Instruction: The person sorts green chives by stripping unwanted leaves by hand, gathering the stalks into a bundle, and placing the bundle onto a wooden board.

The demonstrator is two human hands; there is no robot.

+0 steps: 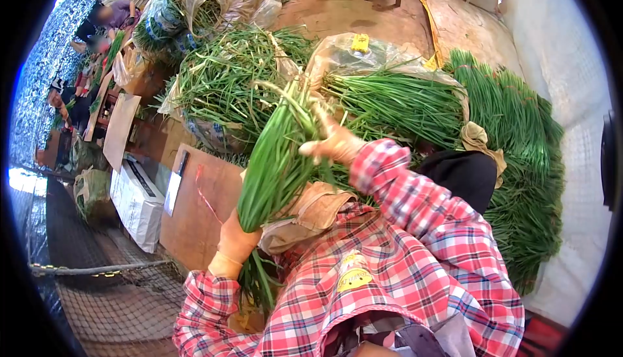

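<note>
My left hand [237, 239] is wrapped round the leafy lower end of a bunch of long green stalks [276, 156]. The bunch slants upward to its pale root ends. Beside those ends is my right hand [334, 141], its thumb and fingers apart; whether a fingertip touches the roots is unclear. Just behind, a loose heap of green stalks [227, 74] lies at the left, and straighter stalks [402, 100] rest on clear plastic at the right. A tan cloth [318, 208] lies under the bunch, near my lap.
A brown board [207, 204] holds a knife [177, 182] and red string. Left of it is a white box [136, 204]. Tied green bundles [513, 110] line the right wall. Filled plastic bags [214, 0] stand behind. Other people [120, 16] are at the far left.
</note>
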